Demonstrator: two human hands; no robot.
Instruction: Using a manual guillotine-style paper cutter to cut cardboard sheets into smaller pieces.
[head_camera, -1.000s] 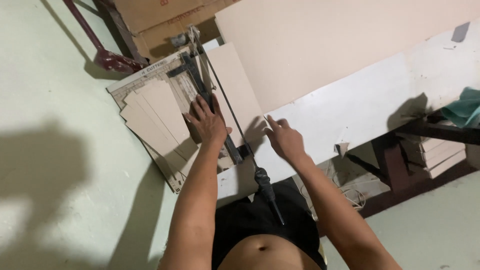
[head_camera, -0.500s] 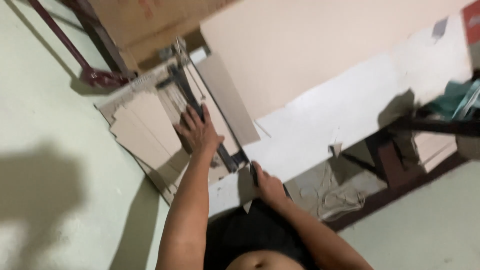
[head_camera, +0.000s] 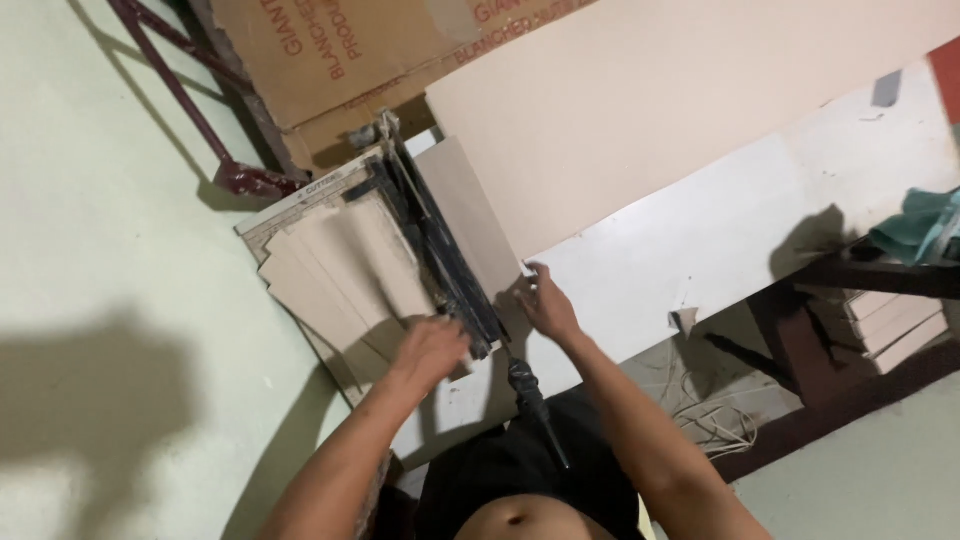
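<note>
Pale green floor surrounds a white worktable (head_camera: 720, 240), where a big tan sheet (head_camera: 640, 110) leans beside a lever paper cutter (head_camera: 440, 250). Fanned beige cardboard strips (head_camera: 340, 270) lie on the cutter's bed, left of its black blade arm. The person's left hand (head_camera: 430, 350) presses loosely curled on the strips' near end, and the right hand (head_camera: 545, 305) rests open-fingered on a narrow strip (head_camera: 475, 215) just right of the blade. Squaring the stack first and keeping fingertips off the blade line would seem wise.
</note>
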